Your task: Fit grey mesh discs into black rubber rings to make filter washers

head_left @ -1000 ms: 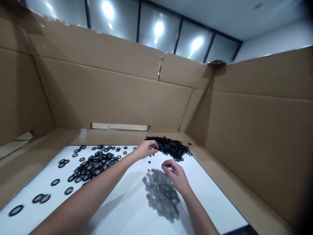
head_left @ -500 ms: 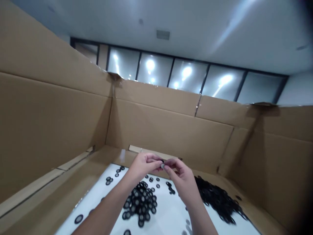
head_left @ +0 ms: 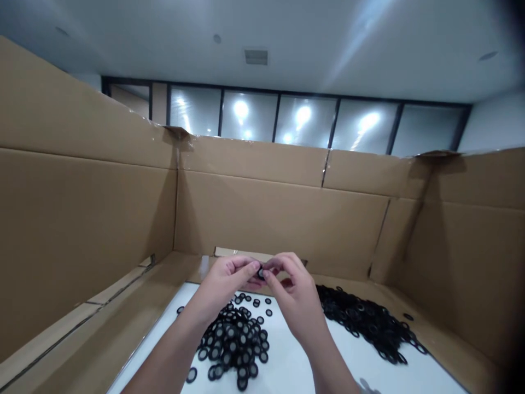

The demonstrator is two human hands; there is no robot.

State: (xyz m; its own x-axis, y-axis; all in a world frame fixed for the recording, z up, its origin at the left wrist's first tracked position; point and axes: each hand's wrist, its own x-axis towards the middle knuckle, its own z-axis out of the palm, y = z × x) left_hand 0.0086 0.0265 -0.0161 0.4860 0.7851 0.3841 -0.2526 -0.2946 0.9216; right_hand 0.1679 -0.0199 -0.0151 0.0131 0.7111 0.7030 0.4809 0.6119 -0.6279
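Note:
My left hand (head_left: 229, 279) and my right hand (head_left: 295, 293) meet above the far part of a white board (head_left: 287, 361). Between their fingertips they pinch a small black ring with a pale grey disc in it (head_left: 261, 272). Below my hands lies a heap of black rings with grey centres (head_left: 233, 334), partly behind my left forearm. To the right of my right hand spreads a pile of plain black rings (head_left: 365, 314). A few grey discs (head_left: 366, 386) show at the bottom edge, blurred.
Tall cardboard walls stand on the left (head_left: 82, 208), at the back (head_left: 262, 213) and on the right (head_left: 471, 257). One loose black ring (head_left: 408, 317) lies on the cardboard floor at the right. Some ringed discs (head_left: 268, 312) are scattered beyond the heap.
The view has tilted and shifted. In my fingers, the grey disc earlier showed at the fingertips; now it appears with the black ring around it. Both hands remain together.

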